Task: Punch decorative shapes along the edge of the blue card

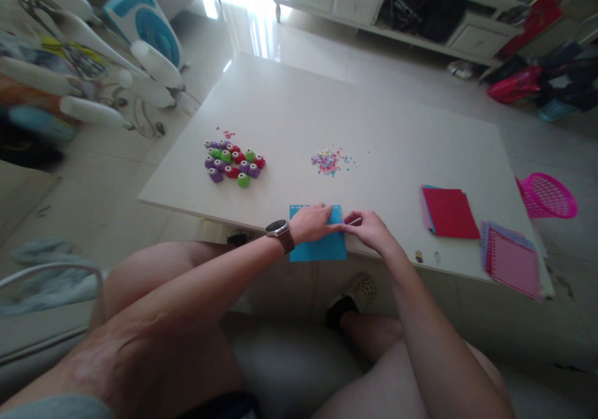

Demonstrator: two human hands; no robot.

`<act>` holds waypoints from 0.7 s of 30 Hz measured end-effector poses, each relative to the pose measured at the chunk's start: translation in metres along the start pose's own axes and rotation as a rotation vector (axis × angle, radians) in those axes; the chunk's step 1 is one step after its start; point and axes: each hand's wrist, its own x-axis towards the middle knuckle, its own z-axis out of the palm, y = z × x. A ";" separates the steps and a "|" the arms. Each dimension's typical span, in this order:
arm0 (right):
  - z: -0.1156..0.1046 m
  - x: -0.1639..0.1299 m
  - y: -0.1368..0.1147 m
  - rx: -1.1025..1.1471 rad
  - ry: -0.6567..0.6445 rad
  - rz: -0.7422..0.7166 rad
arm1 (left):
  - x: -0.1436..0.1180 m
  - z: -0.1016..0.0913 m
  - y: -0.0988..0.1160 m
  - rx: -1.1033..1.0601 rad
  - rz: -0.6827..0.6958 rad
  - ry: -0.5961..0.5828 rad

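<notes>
A blue sheet of paper lies at the table's near edge and juts out past it. Small punched shapes run along its top border. My left hand, with a watch on the wrist, rests flat on the sheet, its thumb stretched toward the right border. At that border my right hand is closed in a pinch, touching the left thumb. A tiny purple spot shows at its fingertips; what it holds is too small to make out. Beyond the sheet sits a pile of small paper cutouts.
Several purple, green and red craft punches stand at left, beside red bits. A stack topped with red paper lies at right, near pink sheets with punched borders. A pink basket stands past the table's right edge.
</notes>
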 end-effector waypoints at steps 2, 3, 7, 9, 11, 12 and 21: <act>0.002 0.004 -0.001 -0.024 0.017 0.025 | 0.003 0.002 0.003 0.015 -0.013 0.015; 0.002 0.005 -0.002 -0.045 0.025 0.043 | 0.004 0.003 0.004 0.029 -0.020 0.021; 0.003 0.010 -0.008 -0.153 0.018 0.120 | 0.008 0.006 0.008 0.072 -0.050 0.010; 0.004 0.011 -0.012 -0.203 0.012 0.145 | 0.008 0.006 0.010 0.089 -0.053 0.002; 0.004 0.010 -0.016 -0.253 0.022 0.159 | 0.008 0.005 0.011 0.110 -0.061 -0.006; 0.005 0.010 -0.018 -0.275 0.028 0.156 | 0.007 0.005 0.012 0.120 -0.065 -0.004; 0.010 0.008 -0.026 -0.402 0.045 0.175 | 0.010 0.001 0.016 0.164 -0.066 -0.069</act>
